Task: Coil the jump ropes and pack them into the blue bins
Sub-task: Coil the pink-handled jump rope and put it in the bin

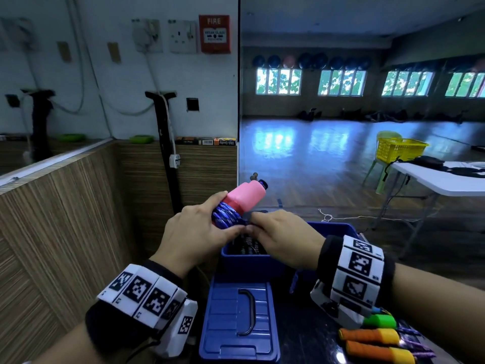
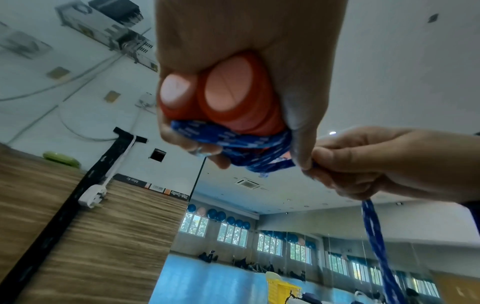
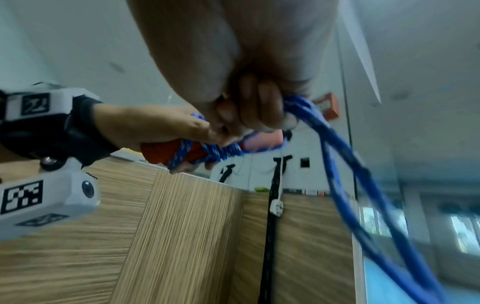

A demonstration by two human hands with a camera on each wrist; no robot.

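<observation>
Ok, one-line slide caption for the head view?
Left hand grips pink handles while right hand winds blue rope above open blue bin.

Both hands raised together, left hand (image 1: 195,232) and right hand (image 1: 284,239) fisted.

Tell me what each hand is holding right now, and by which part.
The left hand grips the pink jump rope handles around the blue rope coiled on them. The right hand pinches the loose stretch of that rope beside the coil.
</observation>
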